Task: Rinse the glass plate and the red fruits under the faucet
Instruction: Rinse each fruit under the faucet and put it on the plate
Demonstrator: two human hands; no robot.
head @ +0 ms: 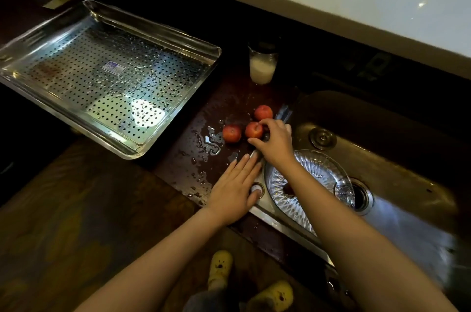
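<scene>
Three red fruits lie on the wet dark counter left of the sink: one at the back (pixel 263 112), one on the left (pixel 231 133) and one in the middle (pixel 253 130). My right hand (pixel 275 142) reaches over the sink's edge, its fingers curled around the middle fruit. My left hand (pixel 235 190) rests flat and open on the counter at the sink's rim, thumb by a small round fitting. The cut-glass plate (pixel 312 179) lies in the sink under my right forearm, with a dark red object on it. No faucet is visible.
A perforated steel tray (pixel 107 77) sits on the counter to the left. A glass holding white liquid (pixel 262 63) stands behind the fruits. The steel sink (pixel 397 174) has a drain (pixel 362 195) beside the plate. Water puddles lie around the fruits. Yellow slippers show below.
</scene>
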